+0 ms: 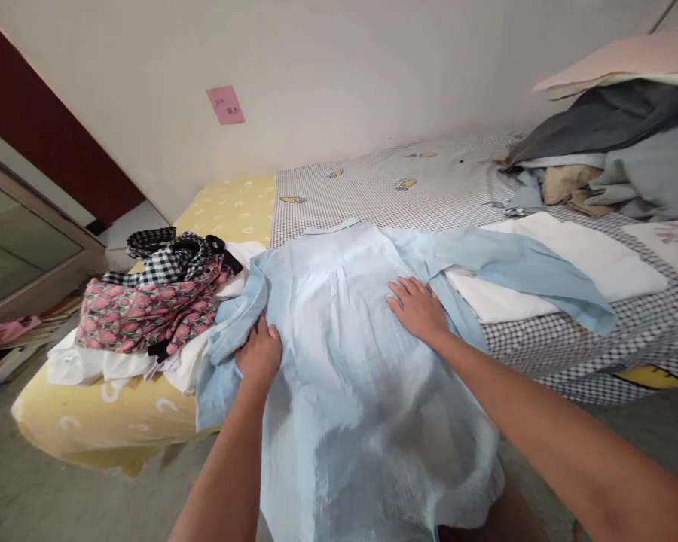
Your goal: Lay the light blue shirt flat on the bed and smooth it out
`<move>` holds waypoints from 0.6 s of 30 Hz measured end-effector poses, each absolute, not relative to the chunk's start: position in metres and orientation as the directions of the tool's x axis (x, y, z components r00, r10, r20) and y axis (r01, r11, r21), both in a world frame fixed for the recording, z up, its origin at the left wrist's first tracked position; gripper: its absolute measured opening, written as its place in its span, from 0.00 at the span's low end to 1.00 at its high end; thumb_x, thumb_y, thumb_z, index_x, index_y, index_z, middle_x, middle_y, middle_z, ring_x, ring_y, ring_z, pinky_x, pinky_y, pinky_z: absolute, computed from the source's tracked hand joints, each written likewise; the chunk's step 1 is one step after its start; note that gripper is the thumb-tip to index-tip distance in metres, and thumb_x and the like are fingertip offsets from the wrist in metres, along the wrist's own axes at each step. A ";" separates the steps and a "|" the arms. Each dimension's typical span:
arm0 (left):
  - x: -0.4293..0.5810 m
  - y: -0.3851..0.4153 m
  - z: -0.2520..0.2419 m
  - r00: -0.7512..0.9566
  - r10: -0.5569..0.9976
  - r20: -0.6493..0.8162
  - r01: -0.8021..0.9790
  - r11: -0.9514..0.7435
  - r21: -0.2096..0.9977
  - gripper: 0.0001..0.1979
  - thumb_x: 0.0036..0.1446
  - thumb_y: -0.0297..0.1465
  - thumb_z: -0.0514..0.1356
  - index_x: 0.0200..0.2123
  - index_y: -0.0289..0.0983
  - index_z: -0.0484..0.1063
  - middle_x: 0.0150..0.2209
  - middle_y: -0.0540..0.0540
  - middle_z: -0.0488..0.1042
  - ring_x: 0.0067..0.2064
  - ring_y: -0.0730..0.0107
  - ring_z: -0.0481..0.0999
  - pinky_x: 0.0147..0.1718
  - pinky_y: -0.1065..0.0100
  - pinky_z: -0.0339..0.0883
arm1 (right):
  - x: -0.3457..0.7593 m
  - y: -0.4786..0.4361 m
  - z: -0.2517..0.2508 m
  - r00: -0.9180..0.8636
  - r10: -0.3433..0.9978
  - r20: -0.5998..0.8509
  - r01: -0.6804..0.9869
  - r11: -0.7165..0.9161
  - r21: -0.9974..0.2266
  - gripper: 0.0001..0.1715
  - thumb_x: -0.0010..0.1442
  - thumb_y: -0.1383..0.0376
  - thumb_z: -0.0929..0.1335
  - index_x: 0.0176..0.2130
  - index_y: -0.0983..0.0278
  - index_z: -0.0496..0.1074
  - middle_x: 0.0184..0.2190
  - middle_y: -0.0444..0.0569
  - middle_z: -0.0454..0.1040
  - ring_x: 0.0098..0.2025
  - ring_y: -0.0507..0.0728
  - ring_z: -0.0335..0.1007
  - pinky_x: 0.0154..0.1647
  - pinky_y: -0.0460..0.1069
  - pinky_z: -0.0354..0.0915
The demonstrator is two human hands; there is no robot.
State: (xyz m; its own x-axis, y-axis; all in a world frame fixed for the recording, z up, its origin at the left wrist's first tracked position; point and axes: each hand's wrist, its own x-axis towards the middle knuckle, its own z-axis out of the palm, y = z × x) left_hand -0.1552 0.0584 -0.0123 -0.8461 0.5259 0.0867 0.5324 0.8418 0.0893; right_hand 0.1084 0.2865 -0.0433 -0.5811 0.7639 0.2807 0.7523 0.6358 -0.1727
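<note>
A light blue shirt (339,339) lies spread over the bed's front edge, collar toward the wall, its lower part hanging toward me. Its right-side sleeve stretches out over a folded white cloth (576,263); the left-side sleeve is bunched beside the body. My left hand (260,350) rests on the shirt's left side by that bunched sleeve, fingers apart. On the right side of the shirt, my right hand (419,307) lies flat with fingers spread. Neither hand grips anything visible.
Left on the yellow sheet (90,421) sit a pink floral cloth (147,312), a black-and-white checked cloth (172,260) and white garments (73,361). Grey and tan clothes (655,169) are heaped at the back right. A pink note (225,105) is on the wall (344,75).
</note>
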 end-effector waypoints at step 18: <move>-0.150 0.056 -0.012 -0.841 0.530 0.111 0.540 0.835 0.102 0.30 0.71 0.38 0.44 0.72 0.37 0.57 0.67 0.30 0.68 0.62 0.42 0.73 0.61 0.40 0.66 | 0.109 0.288 -0.046 -0.582 0.756 0.300 0.747 0.643 -0.170 0.29 0.73 0.55 0.56 0.66 0.58 0.68 0.69 0.52 0.66 0.71 0.66 0.54 0.69 0.67 0.54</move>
